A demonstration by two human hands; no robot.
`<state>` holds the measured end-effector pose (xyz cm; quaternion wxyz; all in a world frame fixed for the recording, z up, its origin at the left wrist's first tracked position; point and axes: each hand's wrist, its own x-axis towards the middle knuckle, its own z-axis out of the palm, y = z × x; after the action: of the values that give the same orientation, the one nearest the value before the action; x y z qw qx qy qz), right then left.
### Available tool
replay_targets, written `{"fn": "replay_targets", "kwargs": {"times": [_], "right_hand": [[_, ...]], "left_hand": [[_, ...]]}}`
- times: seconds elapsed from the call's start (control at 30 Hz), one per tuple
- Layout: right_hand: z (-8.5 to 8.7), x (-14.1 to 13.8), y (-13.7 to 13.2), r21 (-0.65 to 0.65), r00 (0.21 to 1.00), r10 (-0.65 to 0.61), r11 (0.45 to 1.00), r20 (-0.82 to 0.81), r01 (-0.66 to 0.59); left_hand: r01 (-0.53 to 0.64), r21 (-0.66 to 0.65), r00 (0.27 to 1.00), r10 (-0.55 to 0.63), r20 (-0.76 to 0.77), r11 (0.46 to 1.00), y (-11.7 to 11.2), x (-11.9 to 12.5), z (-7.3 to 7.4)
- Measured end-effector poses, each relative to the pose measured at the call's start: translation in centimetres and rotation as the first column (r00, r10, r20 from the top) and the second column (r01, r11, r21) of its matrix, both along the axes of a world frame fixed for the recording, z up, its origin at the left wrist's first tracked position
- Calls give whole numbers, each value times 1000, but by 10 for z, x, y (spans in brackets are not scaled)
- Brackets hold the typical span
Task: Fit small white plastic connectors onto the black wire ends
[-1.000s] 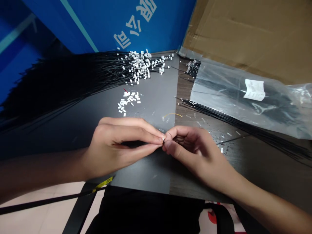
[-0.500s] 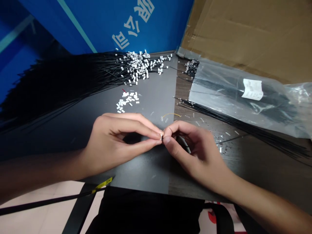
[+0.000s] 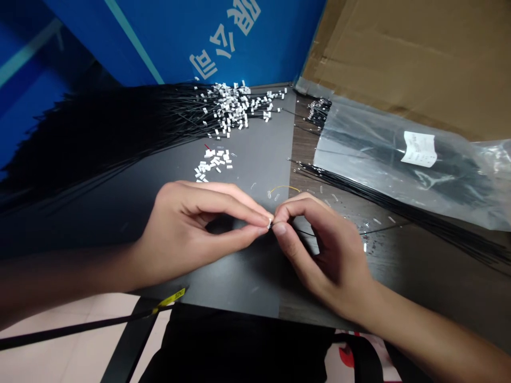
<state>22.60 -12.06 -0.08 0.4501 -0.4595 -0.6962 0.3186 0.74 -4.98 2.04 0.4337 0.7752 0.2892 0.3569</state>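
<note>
Spreading beneath everything, a dark tabletop (image 3: 235, 282) meets a blue panel (image 3: 175, 32) with white characters and, at right, brown cardboard (image 3: 419, 53). A large bundle of black wires (image 3: 99, 133) lies at far left, its tips carrying white connectors. At right rests a clear plastic bag (image 3: 359, 133) with a white label; a slimmer sheaf of wires (image 3: 379, 197) lies along its near edge. The left hand (image 3: 191, 229) and right hand (image 3: 331, 244) meet fingertip to fingertip above the table, thumbs pressed to fingers. Past them sit a small heap of loose white pieces (image 3: 219, 158) and a curved yellow wire (image 3: 284, 186). Between the right thumb and forefinger is pinched a thin black wire (image 3: 304, 232); the left fingertips grip a tiny white connector (image 3: 270, 223) just beside. Whether wire and connector are joined cannot be told.
</note>
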Motion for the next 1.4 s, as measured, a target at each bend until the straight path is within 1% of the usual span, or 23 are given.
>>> {"fn": "replay_targets", "kwargs": {"times": [0.07, 0.2, 0.33, 0.43, 0.57, 0.7, 0.77, 0.87, 0.97, 1.13, 1.27, 1.4], "right_hand": [[0, 0, 1, 71, 999, -2, 997, 47, -1], [0, 0, 1, 212, 990, -39, 977, 137, 9], [-1, 0, -1, 270, 979, -60, 963, 196, 4], [-2, 1, -1, 258, 980, -51, 966, 192, 0], [-1, 1, 0, 192, 986, -29, 981, 165, -4], [0, -1, 0, 206, 985, -34, 979, 170, -2], [-1, -1, 0, 224, 982, -52, 974, 181, 10], [-3, 0, -2, 278, 977, -80, 960, 196, 22], [-5, 1, -3, 297, 979, -62, 955, 195, 1], [-4, 2, -1, 230, 989, -45, 973, 142, 11], [-2, 2, -1, 253, 985, -62, 967, 159, 20], [-1, 1, -3, 253, 985, -59, 967, 164, 16]], "left_hand": [[-6, -37, 1000, 7, 15, 999, 0, 1, 0], [28, -182, 997, -16, 70, 983, 1, 3, -2], [71, -252, 991, -39, 127, 965, 1, 4, -4], [82, -266, 989, -46, 140, 961, 1, 3, -6], [84, -251, 990, -53, 129, 964, 1, 3, -7], [91, -249, 992, -65, 111, 964, 2, 3, -7], [99, -285, 991, -68, 119, 953, 2, 2, -7], [113, -371, 988, -65, 139, 922, 2, 3, -7], [117, -416, 987, -60, 147, 902, 2, 4, -6], [117, -375, 984, -57, 167, 919, 3, 5, -8], [106, -374, 987, -51, 153, 921, 3, 4, -10], [99, -359, 989, -51, 141, 928, 2, 3, -9]]}}
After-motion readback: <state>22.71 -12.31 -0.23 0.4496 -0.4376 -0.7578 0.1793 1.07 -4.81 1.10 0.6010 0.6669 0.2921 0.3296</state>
